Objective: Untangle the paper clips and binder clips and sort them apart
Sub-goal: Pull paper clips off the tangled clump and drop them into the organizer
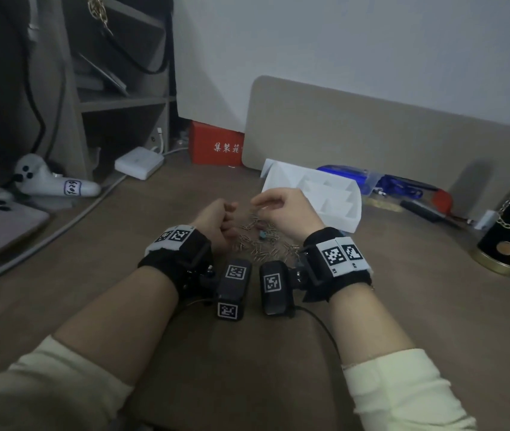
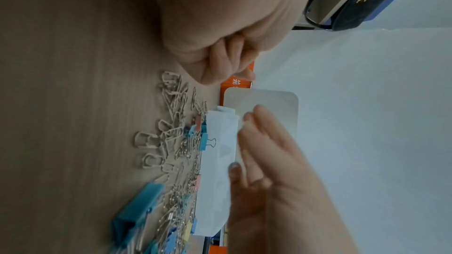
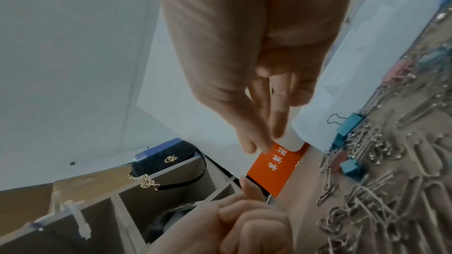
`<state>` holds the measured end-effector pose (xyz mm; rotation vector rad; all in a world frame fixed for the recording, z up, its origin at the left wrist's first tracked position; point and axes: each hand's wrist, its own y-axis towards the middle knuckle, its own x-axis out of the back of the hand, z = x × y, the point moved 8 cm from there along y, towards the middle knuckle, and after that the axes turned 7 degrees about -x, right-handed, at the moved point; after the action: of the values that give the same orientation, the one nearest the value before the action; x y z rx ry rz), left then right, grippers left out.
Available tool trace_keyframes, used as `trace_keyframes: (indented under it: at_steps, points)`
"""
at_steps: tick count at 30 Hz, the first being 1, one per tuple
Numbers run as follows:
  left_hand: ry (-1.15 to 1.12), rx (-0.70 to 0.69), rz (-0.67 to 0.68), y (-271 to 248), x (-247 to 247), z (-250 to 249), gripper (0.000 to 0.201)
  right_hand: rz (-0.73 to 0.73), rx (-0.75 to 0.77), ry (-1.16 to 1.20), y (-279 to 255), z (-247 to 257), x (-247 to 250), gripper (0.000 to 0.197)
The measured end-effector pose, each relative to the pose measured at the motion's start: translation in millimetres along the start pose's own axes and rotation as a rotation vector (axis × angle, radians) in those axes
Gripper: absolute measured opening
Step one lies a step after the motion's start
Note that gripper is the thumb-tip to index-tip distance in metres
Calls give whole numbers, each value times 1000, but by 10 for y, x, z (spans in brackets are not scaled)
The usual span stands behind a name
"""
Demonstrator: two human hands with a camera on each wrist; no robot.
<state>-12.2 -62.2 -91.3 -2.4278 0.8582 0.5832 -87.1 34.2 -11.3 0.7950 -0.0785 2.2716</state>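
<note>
**Head view: both hands raised over a mixed heap of clips**

Head view puts the pile (image 1: 258, 241) at the middle of the frame, on the wooden desk (image 1: 418, 306) between the two wrists and just in front of a white divided tray (image 1: 337, 203). Silver paper clips (image 2: 168, 138) lie linked and overlapping; coloured binder clips (image 2: 203, 140) sit among them, with a larger teal one (image 2: 137, 213) at the lower left of the left wrist frame.

The left hand (image 1: 216, 217) is clenched into a loose fist at the pile's left edge; whether anything sits inside it cannot be told. The right hand (image 1: 281, 209) hovers above the pile with thumb and fingertips drawn together, perhaps on a thin wire clip, but no view shows one clearly, so its grasp is uncertain.

Paper clips should be light, springy and slick, likely to drag neighbours along when lifted; taking one by its outer loop and sliding it off seems best. Binder clips are stiffer and heavier; the folded body or a wire handle gives a surer hold.

Motion blur softens the right hand in both wrist views. The tray's compartments are partly hidden behind the right hand, and their contents cannot be made out.
</note>
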Motion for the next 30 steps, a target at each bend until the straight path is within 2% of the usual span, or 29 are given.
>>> trace_keyframes:
  at_steps: [4, 6, 9, 14, 23, 25, 28, 30]
  points:
    - [29, 12, 53, 11, -22, 1, 27, 297, -99, -226, -65, -220, -218, 43]
    - [58, 15, 82, 5, -58, 3, 30, 363, -110, -286, -101, -295, -274, 53]
    - [60, 12, 105, 6, -86, 12, 31, 391, -97, -285, -137, -340, -311, 59]
    - [27, 21, 122, 12, -102, 23, 29, 393, -47, -392, -144, -334, -309, 53]
    - [30, 26, 173, 0, -142, 35, 24, 247, -74, -326, -56, -363, -250, 33]
    - [31, 30, 173, 11, -136, 33, 23, 244, -90, -308, -66, -345, -247, 40]
    - [30, 31, 168, 24, -132, 28, 22, 338, -127, -375, -104, -380, -288, 60]
    - [31, 28, 167, 27, -133, 23, 22, 361, -137, -409, -116, -387, -293, 62]
